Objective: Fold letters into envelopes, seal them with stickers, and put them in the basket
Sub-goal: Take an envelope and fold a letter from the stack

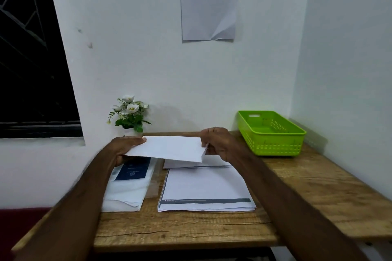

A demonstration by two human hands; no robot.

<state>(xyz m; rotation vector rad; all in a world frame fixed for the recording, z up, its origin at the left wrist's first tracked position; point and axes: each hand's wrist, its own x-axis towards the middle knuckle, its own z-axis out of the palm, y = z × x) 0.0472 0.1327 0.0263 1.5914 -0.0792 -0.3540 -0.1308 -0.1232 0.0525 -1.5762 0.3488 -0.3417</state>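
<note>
The left hand (124, 149) and right hand (216, 144) pinch opposite ends of a white envelope (169, 148) above the desk (191, 229), probably keeping it steady for filling.

On the surface (191, 229), a stack of letters (205, 188) lies at centre, a packet of envelopes (127, 188) to its left. The basket (273, 146) stands at the far right corner, a flower pot (130, 112) at the far left. Both hands hold an envelope (169, 147) above the stack.
</note>
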